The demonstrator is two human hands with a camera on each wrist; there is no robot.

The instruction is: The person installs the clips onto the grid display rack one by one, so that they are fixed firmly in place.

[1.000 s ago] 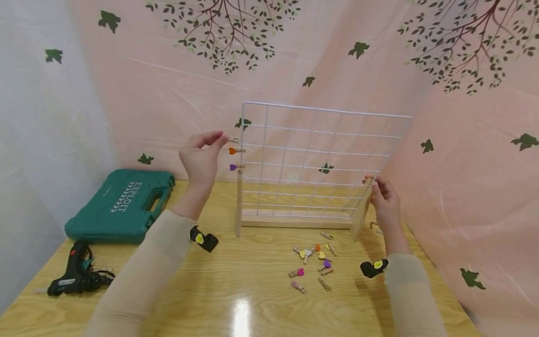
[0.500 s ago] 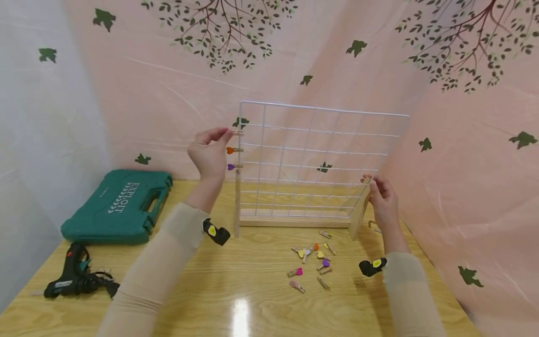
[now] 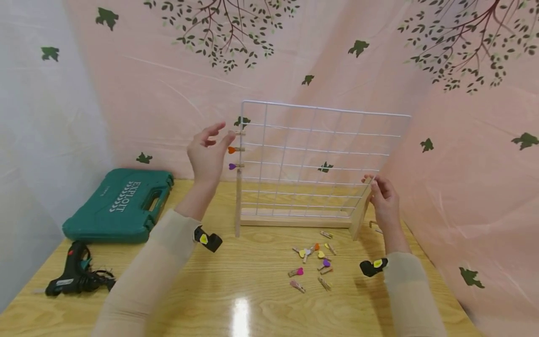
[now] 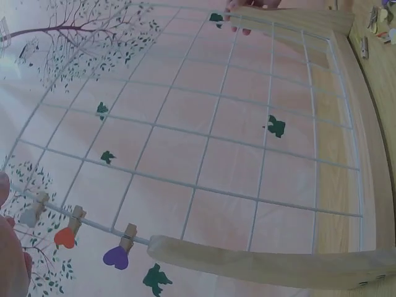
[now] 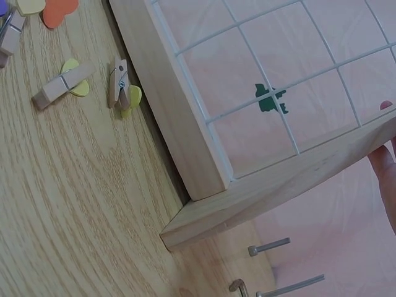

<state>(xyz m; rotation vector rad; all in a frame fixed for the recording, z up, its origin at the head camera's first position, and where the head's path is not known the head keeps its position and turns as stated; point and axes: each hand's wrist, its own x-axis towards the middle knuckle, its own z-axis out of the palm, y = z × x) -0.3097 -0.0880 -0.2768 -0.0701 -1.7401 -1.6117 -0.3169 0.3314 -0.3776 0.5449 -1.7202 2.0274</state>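
Clock positions refer to the head view, with the middle of the wire grid [image 4: 209,135] as the hub. From my remote station I see the grid upright in its wooden stand [image 3: 294,223], presumably so that its edges remain exposed and reachable. The pale-hearted clip [image 3: 239,134] sits on the left edge wire between nine and ten o'clock, directly above the orange-hearted clip [image 3: 232,150] and the purple-hearted clip [image 3: 232,166], both near nine. All three lie sideways, hearts outboard; I judge that this keeps the decorated ends clear of the wires. Loose clips [image 3: 324,265] lie on the tabletop [image 3: 193,299] at six o'clock, in front of the stand, probably for easy reach.

Right hand [image 3: 386,201]: four o'clock. I pinch the right upright [image 3: 361,215] near its upper end, digits on both sides of it, presumably to brace the stand against pushing at the opposite edge.

Left hand [image 3: 207,157]: nine o'clock. The index finger is raised apart from the thumb, leaving a modest gap; nothing is clamped. The thumb tip is at or just beside the pale-hearted clip; I cannot tell whether it touches.
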